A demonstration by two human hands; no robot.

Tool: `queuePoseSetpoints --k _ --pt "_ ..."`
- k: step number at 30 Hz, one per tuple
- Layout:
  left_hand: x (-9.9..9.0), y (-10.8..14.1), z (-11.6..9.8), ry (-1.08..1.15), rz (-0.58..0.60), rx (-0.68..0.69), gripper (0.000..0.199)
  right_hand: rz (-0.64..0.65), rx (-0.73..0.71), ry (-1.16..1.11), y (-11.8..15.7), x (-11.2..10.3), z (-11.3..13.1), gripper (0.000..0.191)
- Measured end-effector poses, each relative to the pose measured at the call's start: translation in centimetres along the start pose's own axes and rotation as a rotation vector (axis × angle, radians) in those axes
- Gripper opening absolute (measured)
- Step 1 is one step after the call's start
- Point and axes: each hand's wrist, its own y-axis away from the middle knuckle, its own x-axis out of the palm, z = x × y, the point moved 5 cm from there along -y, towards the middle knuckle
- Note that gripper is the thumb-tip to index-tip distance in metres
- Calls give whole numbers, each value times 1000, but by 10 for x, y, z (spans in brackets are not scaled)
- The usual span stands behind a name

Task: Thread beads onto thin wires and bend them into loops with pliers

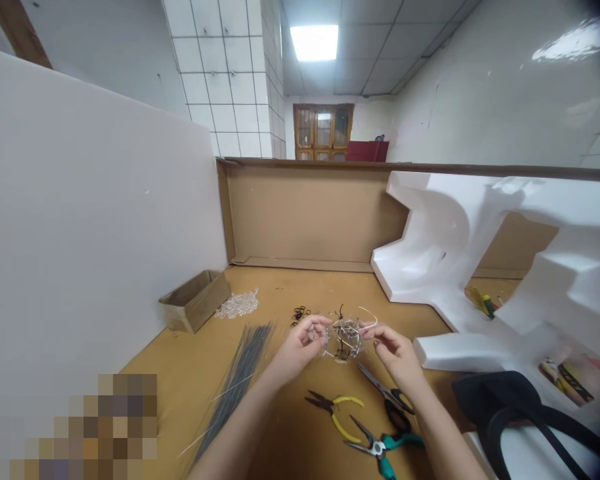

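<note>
Between my two hands is a small open tangle of bent wire (349, 338), silvery and dark, with clear bits on it. On its left side, my left hand (304, 341) has its fingers curled together at the wire. The fingertips of my right hand (391, 348) pinch its right side, where a thin pale wire end (371, 312) loops upward. Fine details of the wire are too small to make out. Just behind my left hand lies a little heap of black rings (300, 315). A bundle of straight grey wires (237, 383) lies left of my left forearm.
Yellow-handled pliers (347, 413), green-handled pliers (379, 448) and black-handled scissors (387, 395) lie between my forearms. An open cardboard box (187, 310) stands beside a pile of clear rings (239, 304). White foam (425, 267) rises at right, near a black strap-like object (500, 400).
</note>
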Motion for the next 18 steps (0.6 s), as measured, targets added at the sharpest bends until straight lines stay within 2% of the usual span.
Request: queuePoseSetpoints --k 6,13,18 --pt "5 9 -14 -292 0 132 27 20 91 -20 1 -3 10 18" --pt "3 8 -16 -381 -78 178 27 43 91 12 2 -6 18 30" --pt "3 8 -13 -450 -95 217 26 -37 53 150 4 -6 25 18"
